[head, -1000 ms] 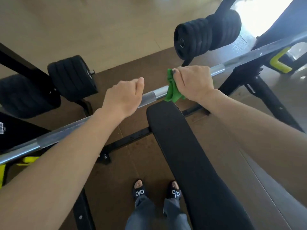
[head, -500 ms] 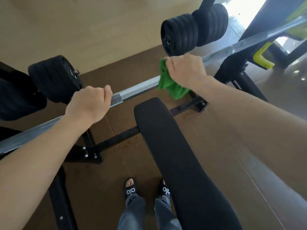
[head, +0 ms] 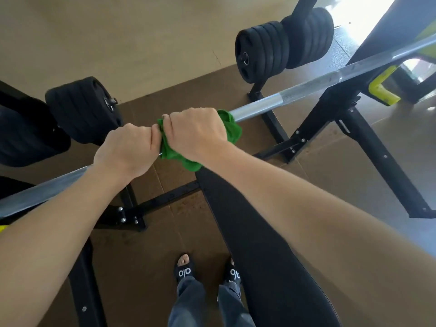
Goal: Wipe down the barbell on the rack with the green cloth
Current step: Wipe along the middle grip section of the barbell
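A silver barbell (head: pixel 283 97) runs diagonally across the view, from lower left up to the upper right, resting on the black rack (head: pixel 342 109). My right hand (head: pixel 195 133) is closed around the bar with the green cloth (head: pixel 233 129) wrapped under it; cloth ends stick out on both sides of the fist. My left hand (head: pixel 127 149) grips the bare bar right beside it, knuckles touching the cloth. The stretch of bar under both hands is hidden.
A black bench pad (head: pixel 271 244) extends from under my hands toward the bottom right. Stacks of black weight plates (head: pixel 280 46) hang on pegs at upper right and at left (head: pixel 87 109). A yellow-green hook (head: pixel 382 90) sits by the right upright. My feet (head: pixel 207 270) stand on the brown mat.
My right hand has slid the cloth leftward along the bar until it meets my left hand. The gap of bare bar between the hands has closed.
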A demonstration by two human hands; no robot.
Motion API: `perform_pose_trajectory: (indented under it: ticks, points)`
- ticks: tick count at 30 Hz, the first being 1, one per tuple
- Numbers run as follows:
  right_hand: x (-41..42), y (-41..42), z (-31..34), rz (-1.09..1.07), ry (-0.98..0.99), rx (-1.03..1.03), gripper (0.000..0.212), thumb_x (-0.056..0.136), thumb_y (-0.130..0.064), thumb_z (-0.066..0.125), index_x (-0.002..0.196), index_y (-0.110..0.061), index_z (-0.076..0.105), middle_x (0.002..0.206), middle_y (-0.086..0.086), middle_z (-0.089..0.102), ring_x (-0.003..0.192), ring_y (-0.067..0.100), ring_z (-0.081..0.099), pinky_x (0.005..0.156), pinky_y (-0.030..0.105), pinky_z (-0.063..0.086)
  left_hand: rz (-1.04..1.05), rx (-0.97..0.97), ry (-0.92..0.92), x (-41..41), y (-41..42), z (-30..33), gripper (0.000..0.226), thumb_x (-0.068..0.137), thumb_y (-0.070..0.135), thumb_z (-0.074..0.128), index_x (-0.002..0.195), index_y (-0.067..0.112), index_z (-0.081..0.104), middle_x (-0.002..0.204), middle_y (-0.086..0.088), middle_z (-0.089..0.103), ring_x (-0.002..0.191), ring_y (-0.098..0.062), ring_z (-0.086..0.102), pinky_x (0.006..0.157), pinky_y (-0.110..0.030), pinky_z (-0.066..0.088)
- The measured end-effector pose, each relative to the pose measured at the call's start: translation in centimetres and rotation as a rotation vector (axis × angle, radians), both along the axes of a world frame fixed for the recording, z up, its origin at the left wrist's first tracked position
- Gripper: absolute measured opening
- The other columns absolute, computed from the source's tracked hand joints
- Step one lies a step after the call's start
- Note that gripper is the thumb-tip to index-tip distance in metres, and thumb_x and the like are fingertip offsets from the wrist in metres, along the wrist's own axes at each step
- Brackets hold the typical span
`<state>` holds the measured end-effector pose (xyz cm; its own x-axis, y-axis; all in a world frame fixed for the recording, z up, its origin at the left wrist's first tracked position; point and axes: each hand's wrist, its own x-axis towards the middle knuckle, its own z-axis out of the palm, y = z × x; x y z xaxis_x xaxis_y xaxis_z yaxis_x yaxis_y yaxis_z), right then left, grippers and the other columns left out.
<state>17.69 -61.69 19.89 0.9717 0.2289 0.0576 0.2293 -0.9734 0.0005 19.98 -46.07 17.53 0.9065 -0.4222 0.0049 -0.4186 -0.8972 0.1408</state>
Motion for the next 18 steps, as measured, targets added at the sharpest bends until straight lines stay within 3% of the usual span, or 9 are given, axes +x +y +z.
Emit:
perform_pose_trajectory:
  ticks: [3, 6, 10, 12, 15, 18]
  points:
    - [0.5, -3.7, 0.2, 0.043, 0.011, 0.005, 0.037, 0.107, -0.039, 0.028, 0.078, -0.021, 0.043, 0.059, -0.008, 0.044, 0.047, 0.016, 0.046, 0.049, 0.031, 0.042, -0.045, 0.086, -0.031, 0.0, 0.3, -0.2, 0.052, 0.107, 0.032, 0.022, 0.069, 0.011, 0.051, 0.051, -0.003, 0.047, 0.041, -0.025, 0.045, 0.045, -0.030, 0.033]
    - [1.4, -11.1, -0.5, -0.022, -0.019, -0.146, 0.029, 0.105, -0.027, 0.030, 0.085, -0.016, 0.047, 0.061, -0.001, 0.050, 0.047, 0.019, 0.049, 0.050, 0.033, 0.045, -0.106, 0.188, -0.050, 0.0, 0.4, 0.2, 0.051, 0.106, 0.034, 0.020, 0.081, 0.008, 0.055, 0.051, 0.001, 0.045, 0.038, -0.016, 0.041, 0.042, -0.022, 0.025]
    - [3.0, -19.3, -1.1, -0.274, -0.088, -0.034, 0.051, 0.106, -0.038, 0.021, 0.070, -0.016, 0.048, 0.060, 0.002, 0.049, 0.056, 0.026, 0.048, 0.054, 0.031, 0.031, -0.133, 0.116, -0.063, 0.6, -2.7, 1.2, 0.047, 0.106, 0.039, 0.015, 0.084, 0.017, 0.050, 0.059, 0.001, 0.047, 0.047, -0.016, 0.043, 0.047, -0.027, 0.030]
    - [3.0, -19.3, -1.2, -0.353, -0.101, -0.017, 0.052, 0.105, -0.039, 0.021, 0.065, -0.017, 0.045, 0.059, 0.003, 0.047, 0.056, 0.026, 0.047, 0.056, 0.033, 0.031, -0.152, 0.047, -0.040, 1.3, -5.9, 1.4, 0.044, 0.108, 0.042, 0.016, 0.083, 0.021, 0.045, 0.065, 0.003, 0.047, 0.052, -0.017, 0.045, 0.053, -0.032, 0.038]
    - [2.4, -16.5, -1.3, -0.395, -0.129, -0.091, 0.049, 0.106, -0.034, 0.025, 0.067, -0.016, 0.047, 0.055, -0.002, 0.043, 0.047, 0.018, 0.040, 0.052, 0.032, 0.028, -0.143, -0.028, -0.024, 2.6, -10.7, 0.9, 0.040, 0.109, 0.039, 0.021, 0.082, 0.021, 0.043, 0.067, 0.001, 0.046, 0.056, -0.024, 0.044, 0.055, -0.035, 0.033]
    - [1.3, -11.5, -1.4, -0.276, -0.121, -0.102, 0.036, 0.100, -0.025, 0.042, 0.065, -0.018, 0.046, 0.054, -0.005, 0.049, 0.046, 0.018, 0.044, 0.052, 0.031, 0.030, -0.069, -0.042, -0.023, 4.5, -12.6, -0.2, 0.036, 0.107, 0.038, 0.021, 0.083, 0.020, 0.039, 0.076, -0.005, 0.051, 0.066, -0.032, 0.048, 0.059, -0.037, 0.032]
